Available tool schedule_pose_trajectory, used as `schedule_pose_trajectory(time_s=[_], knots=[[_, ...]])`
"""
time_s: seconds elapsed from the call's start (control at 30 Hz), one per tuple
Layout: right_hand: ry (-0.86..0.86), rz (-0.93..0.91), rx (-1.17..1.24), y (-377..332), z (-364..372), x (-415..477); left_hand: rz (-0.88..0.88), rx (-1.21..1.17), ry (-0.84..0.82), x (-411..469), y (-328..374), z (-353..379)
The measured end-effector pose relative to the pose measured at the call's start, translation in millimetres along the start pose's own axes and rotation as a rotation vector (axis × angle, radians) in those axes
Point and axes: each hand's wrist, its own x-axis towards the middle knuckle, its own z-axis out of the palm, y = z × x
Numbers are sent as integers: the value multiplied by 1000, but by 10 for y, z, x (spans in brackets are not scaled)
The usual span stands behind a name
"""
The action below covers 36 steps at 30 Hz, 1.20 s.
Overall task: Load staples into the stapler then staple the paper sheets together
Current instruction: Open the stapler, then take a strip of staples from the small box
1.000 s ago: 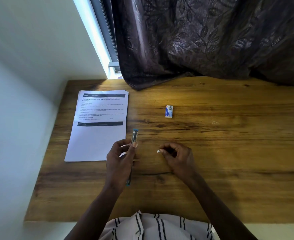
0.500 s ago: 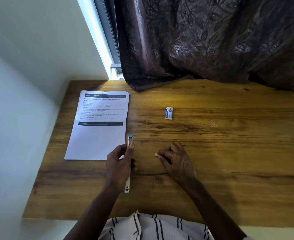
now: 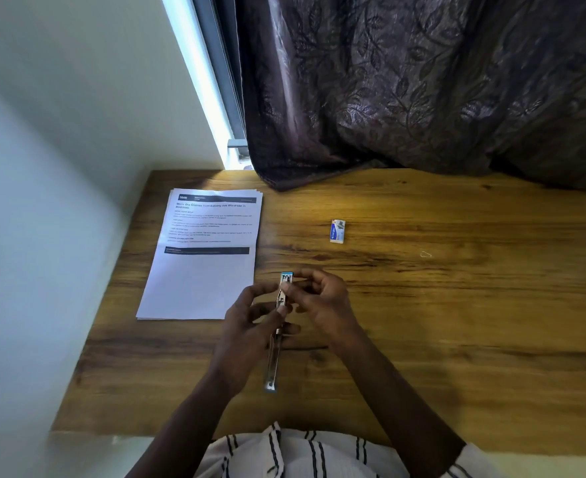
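Metal stapler (image 3: 278, 334) lies opened flat on the bench (image 3: 457, 322), long axis running from the person toward the curtain. Left hand (image 3: 250, 326) clamps its middle; right hand (image 3: 319, 298) pinches something tiny over the far end, likely staples, though I cannot tell. Paper (image 3: 205, 253) waits left.
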Motion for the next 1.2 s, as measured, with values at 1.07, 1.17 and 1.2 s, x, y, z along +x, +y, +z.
schedule_pose_trajectory(time_s=[1.07, 1.17, 1.2], knots=[[401, -327, -584, 462, -92, -352, 257, 833, 127, 361, -3, -255], [465, -491, -855, 626, -304, -366, 271, 1023, 91, 439, -44, -205], [464, -524, -913, 674, -371, -369, 253, 1060, 76, 471, -47, -182]])
